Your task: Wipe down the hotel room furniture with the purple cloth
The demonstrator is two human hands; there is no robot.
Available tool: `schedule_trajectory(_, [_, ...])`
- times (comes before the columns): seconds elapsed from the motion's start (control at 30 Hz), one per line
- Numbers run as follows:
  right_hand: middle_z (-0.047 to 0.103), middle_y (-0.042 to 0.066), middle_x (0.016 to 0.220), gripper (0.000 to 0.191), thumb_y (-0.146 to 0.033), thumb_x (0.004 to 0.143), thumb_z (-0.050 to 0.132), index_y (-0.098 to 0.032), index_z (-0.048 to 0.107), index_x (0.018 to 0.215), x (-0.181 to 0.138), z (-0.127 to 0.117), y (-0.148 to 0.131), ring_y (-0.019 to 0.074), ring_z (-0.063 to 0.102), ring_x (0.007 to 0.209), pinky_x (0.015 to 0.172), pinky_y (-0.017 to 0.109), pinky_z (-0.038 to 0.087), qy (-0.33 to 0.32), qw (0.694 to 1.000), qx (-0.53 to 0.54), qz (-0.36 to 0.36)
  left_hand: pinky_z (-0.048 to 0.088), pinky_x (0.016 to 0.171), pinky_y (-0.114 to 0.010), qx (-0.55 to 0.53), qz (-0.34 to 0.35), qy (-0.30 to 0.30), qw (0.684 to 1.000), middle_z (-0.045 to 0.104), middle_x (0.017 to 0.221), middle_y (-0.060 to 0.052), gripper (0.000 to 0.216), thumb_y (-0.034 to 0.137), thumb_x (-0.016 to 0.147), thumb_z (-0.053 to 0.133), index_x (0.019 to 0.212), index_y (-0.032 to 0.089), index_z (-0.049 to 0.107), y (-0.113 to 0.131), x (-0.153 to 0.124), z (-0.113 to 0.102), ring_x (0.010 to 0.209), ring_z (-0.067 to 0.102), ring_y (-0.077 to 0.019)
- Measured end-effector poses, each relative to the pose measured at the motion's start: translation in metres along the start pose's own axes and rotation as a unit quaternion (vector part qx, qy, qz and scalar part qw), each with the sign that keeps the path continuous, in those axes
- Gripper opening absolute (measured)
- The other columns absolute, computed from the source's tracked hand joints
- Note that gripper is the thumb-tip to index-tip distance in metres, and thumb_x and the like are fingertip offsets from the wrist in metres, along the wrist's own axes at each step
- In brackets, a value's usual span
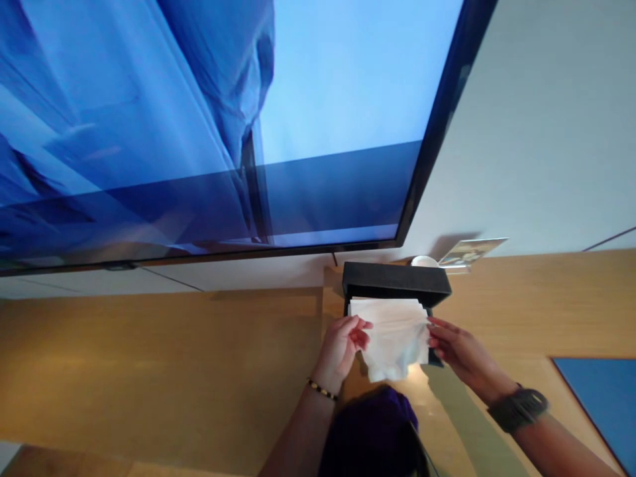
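Observation:
A bundle of thin white sheets (pixel 392 334) with an uneven, drooping lower edge hangs between my two hands. I cannot tell whether it is paper or cloth. At its left edge, my left hand (pixel 342 344) is closed in a pinch, with a beaded bracelet on the wrist. On the opposite edge the fingers of my right hand (pixel 460 351) grip it, and that wrist wears a dark watch (pixel 519 409). Right behind and partly under the sheets stands an open black box (pixel 397 278), its inside mostly covered by them.
The box stands on a long wooden counter (pixel 199 358) against a white wall. Above the left part hangs a large screen (pixel 308 199). Behind the box are a small white round object (pixel 424 262) and a card in a clear stand (pixel 470 253). A blue panel (pixel 601 404) lies at right.

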State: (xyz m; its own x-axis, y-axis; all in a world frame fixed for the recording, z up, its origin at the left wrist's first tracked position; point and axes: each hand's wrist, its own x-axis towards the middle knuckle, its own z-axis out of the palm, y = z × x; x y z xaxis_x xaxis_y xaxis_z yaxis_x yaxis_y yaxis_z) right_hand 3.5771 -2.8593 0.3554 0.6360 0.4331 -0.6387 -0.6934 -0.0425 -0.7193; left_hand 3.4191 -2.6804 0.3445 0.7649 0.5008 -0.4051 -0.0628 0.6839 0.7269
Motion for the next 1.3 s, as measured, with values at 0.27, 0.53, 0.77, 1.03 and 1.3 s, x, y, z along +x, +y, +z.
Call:
schedule_trajectory(0.27, [0.058, 0.001, 0.068, 0.018, -0.001, 0.097, 0.041, -0.011, 0.053, 0.088, 0.011, 0.024, -0.006, 0.0032, 0.057, 0.05, 0.047, 0.005, 0.051, 0.043, 0.975, 0.207, 0.071, 0.052, 0.082, -0.039, 0.502, 0.271, 0.05, 0.82, 0.069, 0.094, -0.011, 0.029, 0.038, 0.077, 0.067, 0.097, 0.017, 0.065, -0.002, -0.031, 0.005, 0.088, 0.064, -0.0241])
schedule_trajectory(0.53, [0.063, 0.005, 0.081, 0.019, 0.003, 0.091, 0.044, -0.012, 0.056, 0.088, 0.023, 0.038, -0.007, 0.0088, 0.066, 0.069, 0.066, 0.008, 0.059, 0.063, 0.959, 0.274, 0.045, 0.036, 0.111, -0.054, 0.728, 0.44, -0.002, 0.525, 0.049, 0.141, -0.013, 0.063, 0.003, 0.076, 0.054, 0.137, 0.017, 0.045, -0.05, -0.022, 0.008, 0.131, 0.043, -0.0299])
schedule_trajectory(0.77, [0.068, 0.009, 0.089, 0.024, 0.005, 0.082, 0.051, -0.014, 0.051, 0.097, 0.011, 0.026, -0.002, 0.0118, 0.068, 0.079, 0.07, 0.014, 0.06, 0.04, 0.974, 0.222, -0.015, 0.048, 0.086, -0.04, 0.629, 0.33, 0.098, 0.697, 0.066, 0.088, -0.009, 0.016, 0.009, 0.081, 0.049, 0.083, 0.015, 0.064, -0.013, 0.028, 0.007, 0.09, 0.057, -0.024])
schedule_trajectory(1.03, [0.069, 0.01, 0.085, 0.047, -0.023, 0.067, 0.077, -0.011, 0.056, 0.108, 0.004, 0.0, 0.015, 0.0152, 0.064, 0.063, 0.053, 0.019, 0.056, 0.038, 0.991, 0.041, -0.119, 0.046, 0.089, -0.041, 0.627, 0.344, 0.185, 0.674, 0.064, 0.098, -0.012, 0.024, 0.024, 0.083, 0.058, 0.105, 0.014, 0.062, 0.035, 0.034, 0.006, 0.097, 0.057, -0.0256])
schedule_trajectory(1.3, [0.065, 0.004, 0.093, 0.048, -0.055, 0.076, 0.064, -0.02, 0.06, 0.108, 0.0, -0.015, -0.024, 0.0184, 0.061, 0.079, 0.076, 0.032, 0.05, 0.176, 0.894, -0.176, -0.374, 0.039, 0.108, -0.044, 0.732, 0.403, -0.008, 0.549, 0.057, 0.128, -0.012, 0.037, 0.018, 0.09, 0.05, 0.126, 0.015, 0.055, 0.079, 0.065, 0.048, 0.12, 0.049, -0.026])
